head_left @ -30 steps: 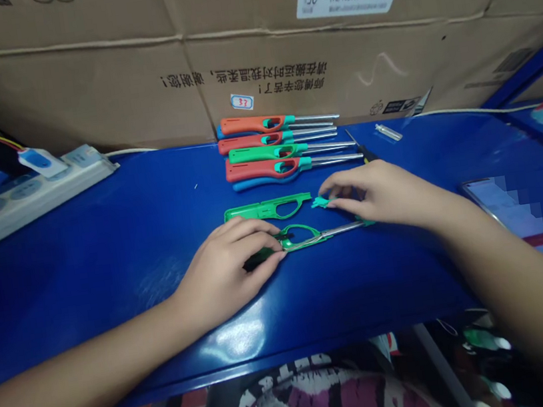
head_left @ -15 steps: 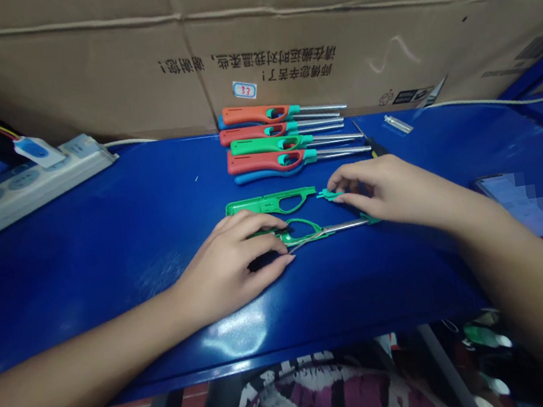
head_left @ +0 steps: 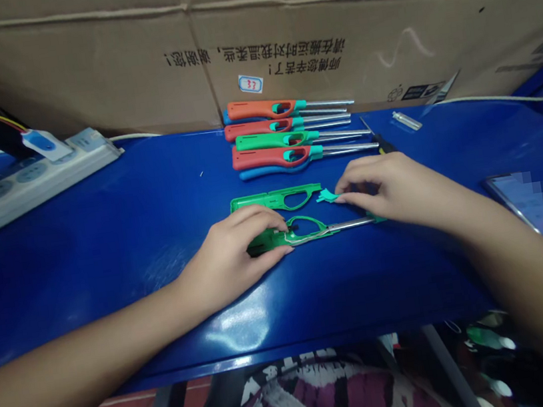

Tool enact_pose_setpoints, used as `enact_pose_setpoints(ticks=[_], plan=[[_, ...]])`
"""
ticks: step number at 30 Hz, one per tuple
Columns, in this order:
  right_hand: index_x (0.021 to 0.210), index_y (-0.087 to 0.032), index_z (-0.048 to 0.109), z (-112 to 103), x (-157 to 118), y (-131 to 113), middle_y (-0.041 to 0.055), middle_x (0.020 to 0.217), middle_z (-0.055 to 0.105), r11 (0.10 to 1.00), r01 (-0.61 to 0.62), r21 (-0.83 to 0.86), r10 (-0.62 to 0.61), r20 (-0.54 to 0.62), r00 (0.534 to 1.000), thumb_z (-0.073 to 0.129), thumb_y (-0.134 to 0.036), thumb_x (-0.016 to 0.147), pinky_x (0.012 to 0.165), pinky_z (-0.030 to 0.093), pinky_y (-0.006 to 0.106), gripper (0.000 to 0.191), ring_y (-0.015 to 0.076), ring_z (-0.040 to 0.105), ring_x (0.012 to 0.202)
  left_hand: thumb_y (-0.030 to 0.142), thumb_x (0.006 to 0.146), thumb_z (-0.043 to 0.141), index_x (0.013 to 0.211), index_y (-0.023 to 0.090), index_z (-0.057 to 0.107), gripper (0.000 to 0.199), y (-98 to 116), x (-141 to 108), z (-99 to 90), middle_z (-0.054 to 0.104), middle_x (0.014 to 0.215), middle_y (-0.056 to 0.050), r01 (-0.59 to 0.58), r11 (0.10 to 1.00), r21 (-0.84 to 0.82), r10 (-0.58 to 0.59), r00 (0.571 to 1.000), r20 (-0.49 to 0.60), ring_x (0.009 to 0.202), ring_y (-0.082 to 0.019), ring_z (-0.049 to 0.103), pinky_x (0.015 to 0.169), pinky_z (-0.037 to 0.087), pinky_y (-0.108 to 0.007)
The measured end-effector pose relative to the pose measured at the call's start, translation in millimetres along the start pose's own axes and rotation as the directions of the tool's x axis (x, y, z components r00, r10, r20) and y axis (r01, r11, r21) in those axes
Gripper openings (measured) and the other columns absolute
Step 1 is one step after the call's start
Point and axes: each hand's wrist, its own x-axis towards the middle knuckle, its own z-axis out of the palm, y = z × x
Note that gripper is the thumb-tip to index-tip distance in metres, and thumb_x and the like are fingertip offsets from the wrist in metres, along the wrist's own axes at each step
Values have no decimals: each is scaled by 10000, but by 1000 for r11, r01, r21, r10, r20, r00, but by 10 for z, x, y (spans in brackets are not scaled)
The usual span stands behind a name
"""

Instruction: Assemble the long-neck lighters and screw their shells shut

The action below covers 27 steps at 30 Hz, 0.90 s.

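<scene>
My left hand (head_left: 237, 248) is closed around the handle of an opened green gas lighter (head_left: 308, 228), which lies on the blue table with its inner wire and metal tube showing. My right hand (head_left: 380, 185) pinches a small turquoise plastic piece (head_left: 327, 196) between thumb and fingertips, above the tube. Just behind the lighter lies the other green half shell (head_left: 276, 200), its hollow side showing. The far end of the tube, by the right hand, carries a dark green part that is partly hidden.
Several assembled lighters (head_left: 272, 156) in red, green, orange and blue lie in a stack at the back. A screwdriver (head_left: 385, 146) and a small clear cylinder (head_left: 407, 121) are right of them. A power strip (head_left: 36, 182) sits left, a phone (head_left: 529, 204) right, and a cardboard box (head_left: 106, 72) stands behind.
The turquoise piece has turned slightly in my right fingers. My left fingers have shifted on the lighter handle, showing more of its inside. The whole view has moved a little.
</scene>
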Motion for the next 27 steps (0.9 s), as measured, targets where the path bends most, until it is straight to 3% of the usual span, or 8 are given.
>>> enact_pose_setpoints(ticks=[3,6,11,20,27], plan=[[952,-178,717,40,1,-121,56,931,717,983,106,151,-103,-22,994,614,-265,973,717,495,280,136,160,662,814,274,892,782,1138,178,683,282,3,0,-4,737,1119,-56,28,999,41,-28,999,-19,1038,-191,711,933,574,-324],[974,-184,700,107,-3,-246,51,961,694,965,155,210,-162,19,987,587,-248,993,752,486,284,131,156,646,846,290,888,786,1117,174,697,272,1,0,-8,741,1106,-64,39,998,40,-38,999,-13,1013,-198,718,910,583,-334],[972,-198,686,211,-1,-340,45,967,672,970,140,198,-157,77,984,568,-237,1001,723,451,293,127,157,610,834,271,892,780,1094,172,702,238,-6,6,6,748,1086,-64,49,999,8,-49,999,-6,1004,-198,717,901,586,-336],[921,-179,644,346,3,-360,55,901,648,944,246,218,-253,5,967,519,-225,1021,745,463,294,166,170,607,845,271,879,792,1074,170,705,237,4,-1,26,759,1074,-51,78,996,-42,-79,997,-20,994,-186,721,893,580,-308],[936,-184,646,333,7,-352,47,894,646,944,321,74,-322,-3,947,475,-225,1040,686,445,265,204,152,607,802,260,876,795,1058,165,705,225,7,13,21,753,1058,-49,75,996,-43,-76,997,-15,977,-179,716,885,575,-306]])
